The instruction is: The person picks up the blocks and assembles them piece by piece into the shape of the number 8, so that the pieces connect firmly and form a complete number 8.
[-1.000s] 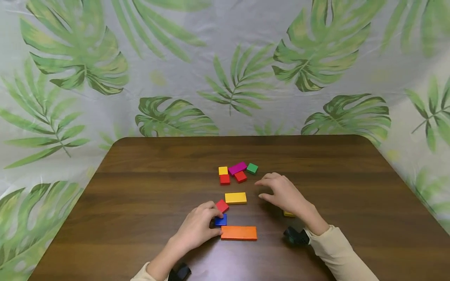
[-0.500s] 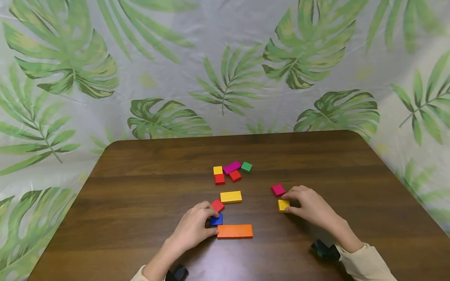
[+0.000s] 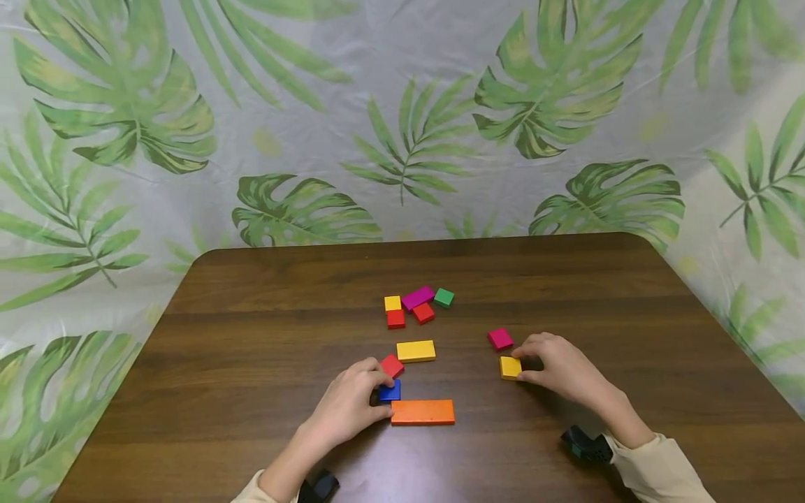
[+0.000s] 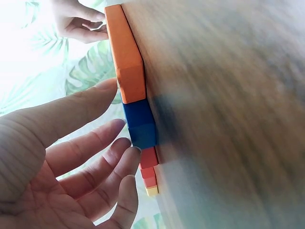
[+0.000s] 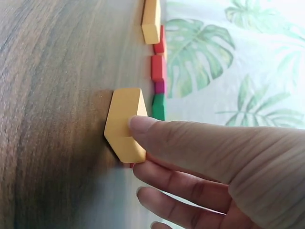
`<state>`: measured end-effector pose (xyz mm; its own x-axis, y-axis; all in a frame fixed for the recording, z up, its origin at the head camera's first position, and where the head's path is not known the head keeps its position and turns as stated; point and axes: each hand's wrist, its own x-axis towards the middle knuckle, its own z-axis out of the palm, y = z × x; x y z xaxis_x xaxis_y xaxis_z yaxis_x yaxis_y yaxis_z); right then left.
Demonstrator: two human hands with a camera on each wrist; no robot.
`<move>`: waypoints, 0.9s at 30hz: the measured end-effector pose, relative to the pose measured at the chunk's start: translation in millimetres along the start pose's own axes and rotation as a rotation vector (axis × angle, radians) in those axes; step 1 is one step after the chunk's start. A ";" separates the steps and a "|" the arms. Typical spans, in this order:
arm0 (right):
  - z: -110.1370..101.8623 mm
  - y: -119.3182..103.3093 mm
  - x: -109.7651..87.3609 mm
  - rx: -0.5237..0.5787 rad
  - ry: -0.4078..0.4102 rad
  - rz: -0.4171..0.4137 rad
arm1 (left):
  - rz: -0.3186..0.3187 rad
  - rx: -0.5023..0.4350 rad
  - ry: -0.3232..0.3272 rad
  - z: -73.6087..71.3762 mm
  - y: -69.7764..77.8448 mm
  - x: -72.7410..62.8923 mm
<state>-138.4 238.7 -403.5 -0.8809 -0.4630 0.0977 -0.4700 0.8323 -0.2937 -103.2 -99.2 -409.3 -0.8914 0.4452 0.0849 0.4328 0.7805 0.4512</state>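
Note:
My left hand (image 3: 353, 405) lies beside a small blue block (image 3: 390, 390) and a long orange block (image 3: 423, 412), which stand against each other on the table. In the left wrist view its thumb tip touches the orange block's edge, and the loosely bent fingers reach the blue block. A red block (image 3: 393, 366) sits just beyond the blue one. Over on the right, my right hand (image 3: 562, 368) pinches a small yellow block (image 3: 511, 368) between thumb and index finger; the right wrist view shows the thumb on its side (image 5: 125, 119). A pink block (image 3: 500, 339) is just behind it.
Past the left hand lies a longer yellow block (image 3: 416, 351). Farther back, a purple block (image 3: 418, 298), a green block (image 3: 444, 297), a small yellow block (image 3: 393, 303) and two red blocks (image 3: 395, 319) form a cluster. A leaf-patterned cloth (image 3: 402, 126) hangs behind the brown table (image 3: 283, 293).
My right hand has moved down and right from beside the long yellow block to the small yellow block, uncovering the pink block. My left hand stays at the blue and orange blocks.

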 end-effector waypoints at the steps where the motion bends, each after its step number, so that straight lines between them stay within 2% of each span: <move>1: 0.6 0.3 0.0 0.005 0.001 0.000 | 0.000 -0.001 -0.001 0.2 0.1 -0.1; 7: 5.8 -0.2 0.1 0.053 0.006 0.014 | 0.000 0.002 0.002 2.0 0.0 -0.1; 12: 11.9 -4.2 1.6 0.123 0.002 -0.018 | 0.006 0.011 0.008 3.2 0.3 0.8; 22: 21.4 -20.6 7.9 0.168 0.042 -0.049 | 0.010 0.021 0.019 1.6 0.3 2.5; 27: 28.3 -29.5 10.2 0.193 0.033 -0.066 | 0.000 0.020 0.012 1.9 -0.3 1.7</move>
<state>-132.0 200.7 -420.8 -0.8516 -0.5016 0.1524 -0.5100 0.7254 -0.4622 -104.5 -97.9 -411.0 -0.8930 0.4397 0.0954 0.4350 0.7895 0.4330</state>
